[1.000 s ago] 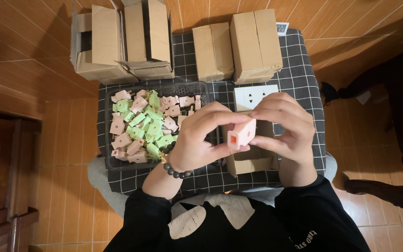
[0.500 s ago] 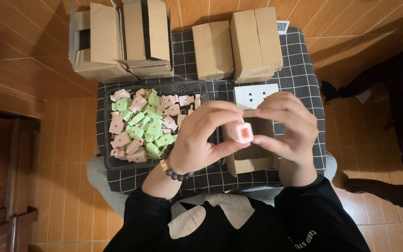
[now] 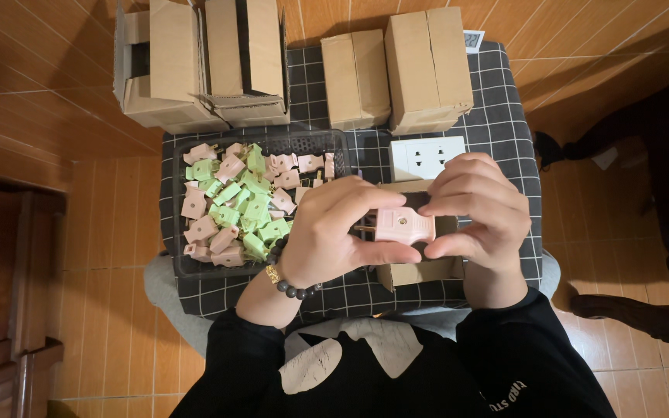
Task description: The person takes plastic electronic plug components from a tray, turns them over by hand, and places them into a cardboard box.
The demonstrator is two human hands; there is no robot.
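Note:
My left hand (image 3: 333,232) and my right hand (image 3: 476,205) both grip one pink plastic plug (image 3: 404,225), held flat between the fingertips above a small open cardboard box (image 3: 420,271). A beaded bracelet sits on my left wrist. Left of the hands, a black mesh tray (image 3: 186,265) holds several pink and green plugs (image 3: 238,203). Just beyond my right hand lies a white wall socket plate (image 3: 426,155) on the checked cloth.
A small table under a black checked cloth (image 3: 505,116) carries two closed cardboard boxes (image 3: 396,70) at the back. Two larger open cartons (image 3: 195,62) stand at the back left. Wooden floor surrounds the table; dark furniture (image 3: 1,294) at left, a dark shape (image 3: 660,232) at right.
The pink plug has been turned from end-on to lying flat between both hands. The hands stayed over the small box.

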